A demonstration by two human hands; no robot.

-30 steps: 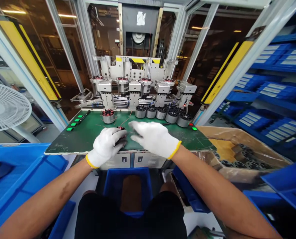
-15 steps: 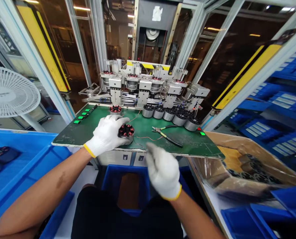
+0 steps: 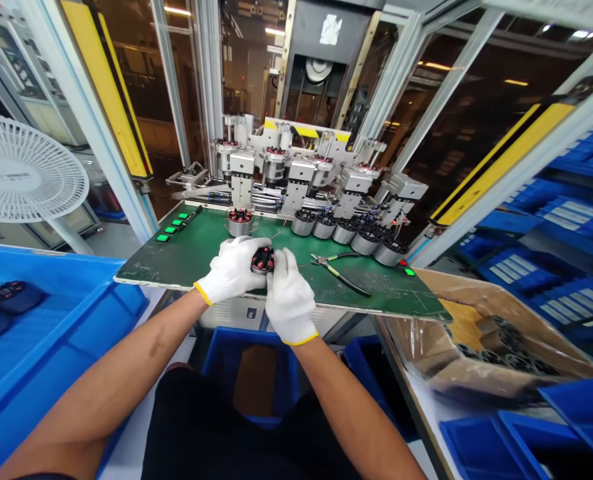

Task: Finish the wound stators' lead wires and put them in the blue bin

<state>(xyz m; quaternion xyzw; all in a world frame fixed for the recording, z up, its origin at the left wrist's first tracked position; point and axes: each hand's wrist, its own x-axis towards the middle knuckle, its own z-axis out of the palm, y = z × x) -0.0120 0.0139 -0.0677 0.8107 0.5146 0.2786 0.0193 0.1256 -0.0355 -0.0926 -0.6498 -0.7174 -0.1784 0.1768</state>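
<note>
My left hand (image 3: 231, 270), in a white glove with a yellow cuff, grips the left side of a wound motor stator (image 3: 262, 261) with red and black windings. My right hand (image 3: 289, 297), gloved the same way, closes on its near right side, so the hands hide much of it. Both hands are just above the front edge of the green work mat (image 3: 376, 293). A second wound stator (image 3: 240, 223) stands behind them. To the right lie green-and-yellow-handled pliers (image 3: 339, 275), and several grey cylindrical stators (image 3: 346, 233) stand in a row behind the pliers.
An automated winding machine (image 3: 296, 180) rises behind the mat between yellow light curtains. A blue bin (image 3: 51, 320) with dark parts lies at left, a blue crate (image 3: 246, 373) sits below the bench, and a cardboard box (image 3: 491, 340) of cylindrical parts sits at right.
My right hand has moved up and left from the bench's front edge onto the stator, joining my left hand. The stator now sits between both hands, and my head has turned slightly.
</note>
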